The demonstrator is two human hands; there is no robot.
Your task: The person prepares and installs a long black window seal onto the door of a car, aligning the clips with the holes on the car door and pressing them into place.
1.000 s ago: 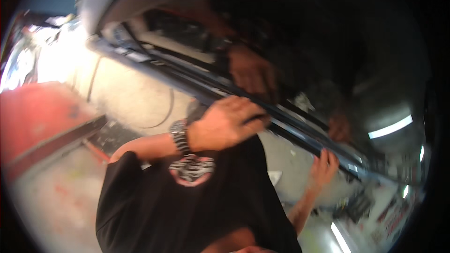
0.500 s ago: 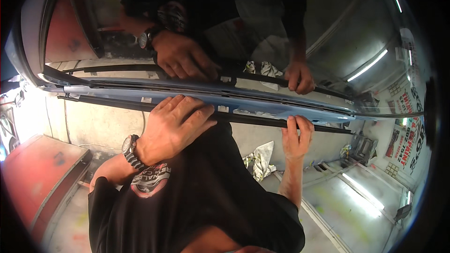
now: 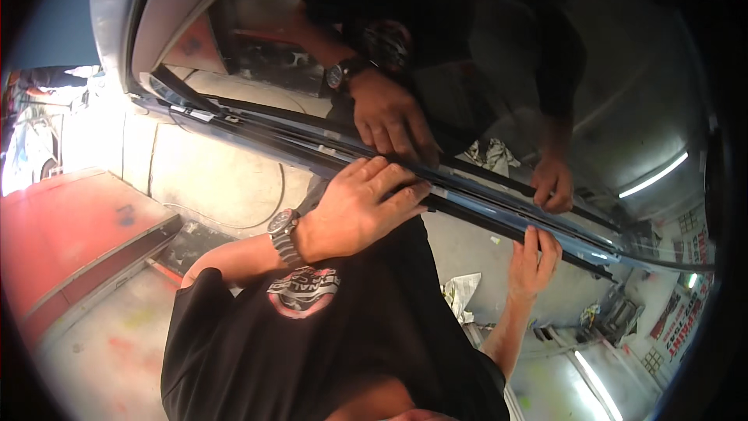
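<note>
Trim strip (image 3: 467, 199) runs upper-left to lower-right, both hands pressing.

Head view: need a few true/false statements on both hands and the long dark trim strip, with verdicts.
1. The left hand lies flat on the long dark trim strip with a blue edge. True.
2. The right hand is clear of the strip. False: its fingertips touch it.
3. A metal wristwatch sits on the left wrist. True.
4. The glossy dark panel above reflects no hands. False: both hands show mirrored in it.
5. The right hand grips a tool. False: it is empty.
</note>
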